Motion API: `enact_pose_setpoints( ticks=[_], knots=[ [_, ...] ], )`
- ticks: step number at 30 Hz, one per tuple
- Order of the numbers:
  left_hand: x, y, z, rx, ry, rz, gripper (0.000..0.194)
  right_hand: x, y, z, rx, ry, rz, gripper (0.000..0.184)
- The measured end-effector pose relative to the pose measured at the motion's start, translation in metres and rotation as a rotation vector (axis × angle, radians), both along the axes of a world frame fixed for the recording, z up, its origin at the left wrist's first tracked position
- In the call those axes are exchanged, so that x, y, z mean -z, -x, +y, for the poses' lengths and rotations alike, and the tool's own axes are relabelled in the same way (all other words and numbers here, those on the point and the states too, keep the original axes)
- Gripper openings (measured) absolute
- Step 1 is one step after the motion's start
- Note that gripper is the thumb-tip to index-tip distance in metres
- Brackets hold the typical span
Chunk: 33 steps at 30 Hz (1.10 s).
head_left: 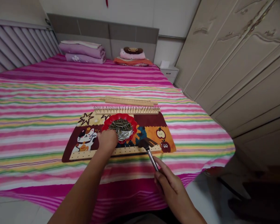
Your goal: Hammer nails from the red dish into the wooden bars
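right hand [170, 184] grips hammer [152, 159] by handle, likely for control; left hand [107, 140], hold hidden, meets bowl [135, 125], seemingly placed for reach.

My remote feed gives me a left hand [107, 140] with a rounded back, bare like the left forearm [84, 189], which I see as slim near the hand and broader toward the lower edge. The right hand [171, 183] looks bare to me as well, with slender fingers [162, 165]. At the very bottom I catch a strip of dark clothing [167, 215], nearly black, too dim for me to tell the garment.
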<state>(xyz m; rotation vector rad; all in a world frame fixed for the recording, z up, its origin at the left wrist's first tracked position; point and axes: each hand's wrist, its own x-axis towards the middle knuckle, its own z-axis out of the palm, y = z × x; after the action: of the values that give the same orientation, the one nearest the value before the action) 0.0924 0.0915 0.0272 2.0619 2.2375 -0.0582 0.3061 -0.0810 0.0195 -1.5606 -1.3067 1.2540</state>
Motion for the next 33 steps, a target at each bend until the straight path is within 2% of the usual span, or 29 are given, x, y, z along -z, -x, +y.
enact_pose_setpoints(
  ticks=[4,6,9,12,14,16,19,22,28,33],
  knots=[
    [-0.006,0.008,-0.002,-0.038,-0.007,-0.063,0.027,0.000,-0.001,-0.001,0.002,-0.001,-0.008,0.049],
    [-0.009,0.016,-0.008,-0.077,-0.057,-0.206,0.023,0.000,0.000,-0.001,0.005,0.002,-0.001,0.050],
    [-0.008,0.029,-0.021,-0.147,-0.125,-0.652,0.018,0.002,0.002,-0.001,0.011,0.018,0.027,0.051],
    [-0.005,0.035,-0.036,-0.211,-0.139,-1.188,0.027,0.004,0.003,-0.001,0.004,0.005,0.052,0.052],
    [-0.004,0.035,-0.045,-0.259,-0.115,-1.420,0.038,0.004,0.004,-0.002,-0.006,-0.007,0.060,0.052],
    [-0.003,0.034,-0.051,-0.317,-0.076,-1.542,0.046,0.003,0.006,-0.003,-0.003,-0.017,0.060,0.051],
    [0.003,0.031,-0.057,-0.382,-0.022,-1.617,0.048,0.002,0.009,-0.004,0.036,-0.037,0.053,0.049],
    [0.015,0.029,-0.061,-0.403,-0.046,-1.606,0.045,0.001,0.011,-0.004,0.072,-0.062,0.030,0.048],
    [0.041,0.021,-0.063,-0.319,-0.144,-1.410,0.037,0.002,0.010,-0.003,0.058,-0.061,0.011,0.047],
    [0.049,0.016,-0.062,-0.275,-0.188,-1.289,0.033,0.001,0.010,-0.002,0.028,-0.063,0.010,0.047]
  ],
)
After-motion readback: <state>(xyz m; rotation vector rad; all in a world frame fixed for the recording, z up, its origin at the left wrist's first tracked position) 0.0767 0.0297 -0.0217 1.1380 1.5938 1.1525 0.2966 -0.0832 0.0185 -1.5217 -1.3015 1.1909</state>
